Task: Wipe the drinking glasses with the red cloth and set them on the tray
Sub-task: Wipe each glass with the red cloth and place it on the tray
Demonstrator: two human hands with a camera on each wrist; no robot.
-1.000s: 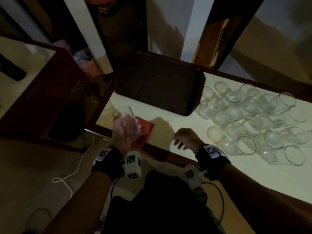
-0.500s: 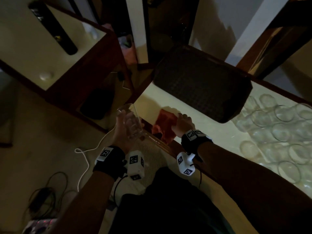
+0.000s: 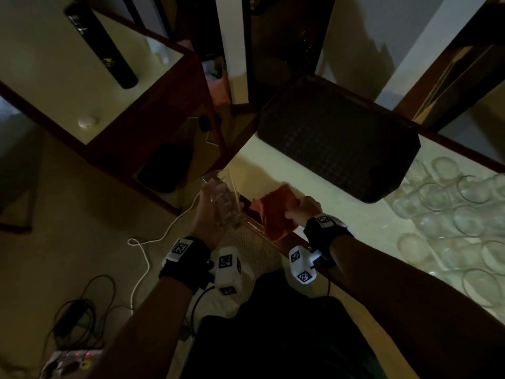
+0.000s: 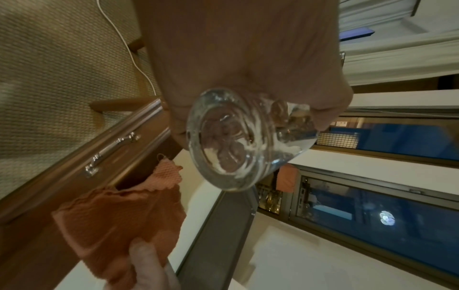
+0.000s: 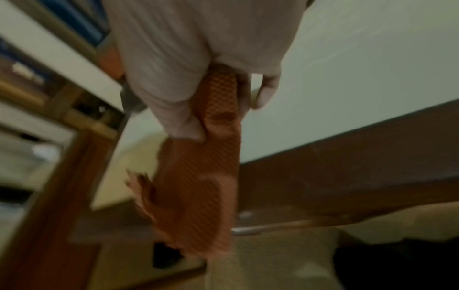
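My left hand [image 3: 210, 217] grips a clear drinking glass [image 3: 222, 199] upright, off the table's near-left corner; the left wrist view shows its thick base [image 4: 231, 141] under my curled fingers. My right hand [image 3: 303, 212] pinches the red cloth [image 3: 277, 212] and holds it lifted at the table edge, just right of the glass. In the right wrist view the cloth [image 5: 206, 176] hangs down from between thumb and fingers. The dark tray [image 3: 336, 138] sits bare at the table's far left. Several more glasses [image 3: 451, 214] lie on their sides at the right.
The pale table top [image 3: 341, 222] has a dark wooden rim with a drawer handle [image 4: 111, 151] below it. A second table [image 3: 54, 77] with a black cylinder [image 3: 101, 42] stands at the left. A white cable [image 3: 153, 242] and dark cords lie on the floor.
My right hand reached left to the red cloth, took hold of it and lifted it off the table. My left hand kept the glass; the view swung left.
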